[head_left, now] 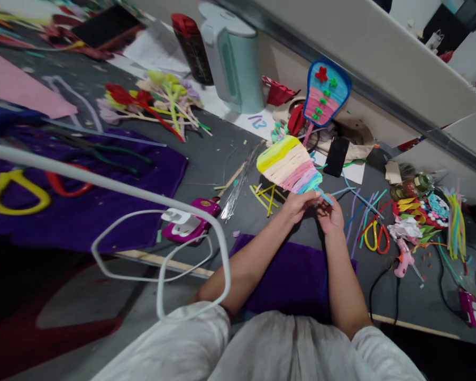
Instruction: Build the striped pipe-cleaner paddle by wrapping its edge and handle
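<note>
Head view: over the table [206, 151], our left hand [300, 206] pinches the narrow end of the striped fan [287, 166]; our right hand [332, 216] pinches its blue stem [326, 197]. Stripes seem to fill it, but we see no dark rim like on the blue-edged fan [327, 94].

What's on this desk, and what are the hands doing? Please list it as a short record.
Left hand: grips the striped fan-shaped piece near its narrow end
Right hand: fingers at the blue stem
Stripes: yellow, cream, pink, lilac, blue-green
Beyond the piece: pink-and-blue fan, dark blue edge; pale kettle
Right side: yellow-and-red scissors; pink glue gun
Between forearms: purple cloth
</note>
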The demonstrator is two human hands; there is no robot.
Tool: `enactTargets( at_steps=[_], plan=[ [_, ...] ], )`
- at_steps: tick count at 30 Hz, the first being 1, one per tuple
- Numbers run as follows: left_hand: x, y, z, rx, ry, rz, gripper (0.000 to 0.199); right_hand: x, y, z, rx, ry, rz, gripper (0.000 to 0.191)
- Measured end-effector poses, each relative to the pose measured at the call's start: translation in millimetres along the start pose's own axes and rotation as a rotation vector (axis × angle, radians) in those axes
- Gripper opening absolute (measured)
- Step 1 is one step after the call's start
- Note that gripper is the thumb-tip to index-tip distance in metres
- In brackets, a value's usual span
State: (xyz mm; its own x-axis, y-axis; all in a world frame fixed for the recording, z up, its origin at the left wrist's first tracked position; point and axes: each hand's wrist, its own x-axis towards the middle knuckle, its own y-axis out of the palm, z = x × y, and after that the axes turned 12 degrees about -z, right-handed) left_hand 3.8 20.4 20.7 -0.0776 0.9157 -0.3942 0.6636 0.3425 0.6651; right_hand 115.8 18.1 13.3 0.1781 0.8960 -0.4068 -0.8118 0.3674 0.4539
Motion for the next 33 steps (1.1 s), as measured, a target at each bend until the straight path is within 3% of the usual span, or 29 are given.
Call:
enactTargets(
  at_steps=[2,5,7,10,13,17,22,25,28,33],
  plan=[
    [1,0.5,2,-0.04,-0.031,-0.046,0.025,-2,4,-8,0.006,-0.115,-0.038,0.019],
    [3,1.9,5,-0.111,-0.04,-0.143,0.019,-7,8,-18,-0.088,-0.439,-0.152,0.017],
    [3,3.4,6,-0.154,-0.014,-0.188,0.018,-11,7,-21,-0.264,-0.721,-0.204,0.016],
    [2,5.7,7,-0.165,0.061,-0.239,0.022,-14,1,-20,-0.639,-1.092,-0.181,0.018],
    [2,6.8,10,-0.109,0.21,-0.281,0.027,-13,-6,-15,-0.9,-1.25,-0.17,0.021],
    [7,3.5,16,0.086,0.471,-0.378,0.029,-13,-11,-7,-0.985,-1.162,-0.131,0.019],
    [11,-1.1,19,0.338,0.572,-0.375,0.023,-10,-13,1,-0.872,-1.024,-0.16,0.017],
    [8,0.2,15,0.379,0.551,-0.309,0.024,-3,-13,7,-0.68,-0.883,-0.179,0.017],
    [3,2.2,8,0.342,0.487,-0.238,0.025,3,-14,13,-0.502,-0.622,-0.156,0.017],
    [-4,1.2,-3,0.294,0.252,-0.036,0.024,6,-18,21,-0.339,-0.184,-0.016,0.021]
  ],
)
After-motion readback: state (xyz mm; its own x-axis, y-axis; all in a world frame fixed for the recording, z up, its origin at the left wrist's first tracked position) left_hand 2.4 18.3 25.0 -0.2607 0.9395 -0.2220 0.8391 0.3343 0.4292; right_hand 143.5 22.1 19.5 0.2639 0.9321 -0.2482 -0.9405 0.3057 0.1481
